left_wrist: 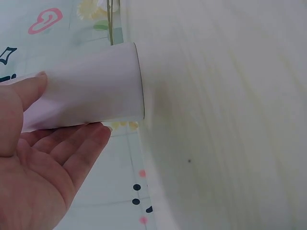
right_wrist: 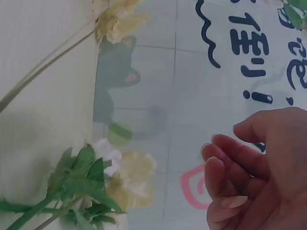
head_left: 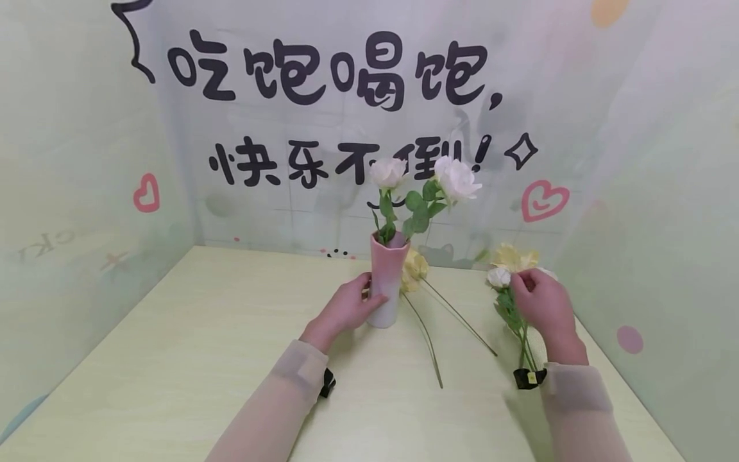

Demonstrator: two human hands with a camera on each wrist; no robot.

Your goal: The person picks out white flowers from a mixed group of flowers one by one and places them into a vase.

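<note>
Pale sleeves (head_left: pixel 260 398) frame your two bare hands over a light table (head_left: pixel 173 359). Your right hand (head_left: pixel 543 301) curls loosely and holds nothing, its thumb apart from the fingers, just beside a bunch of white blooms (head_left: pixel 499 277) and a yellow bloom (head_left: pixel 514 256) with leafy stems (head_left: pixel 508 313). Here, taking a single stem below its leaves would likely spare the petals and leave its neighbors untangled.

Your left hand (head_left: pixel 349 301) grips the pink-and-white vase (head_left: pixel 387 282) low on its body, thumb on one side, fingers on the other. The vase stands upright left of the bunch; a light, level hold there should steady it without tipping. Behind it lie yellow flowers (head_left: pixel 417 266), thin stems pointing toward you, best left clear of your forearms. White roses (head_left: pixel 456 178) rise from its mouth before a lettered backdrop (head_left: pixel 260 218).
</note>
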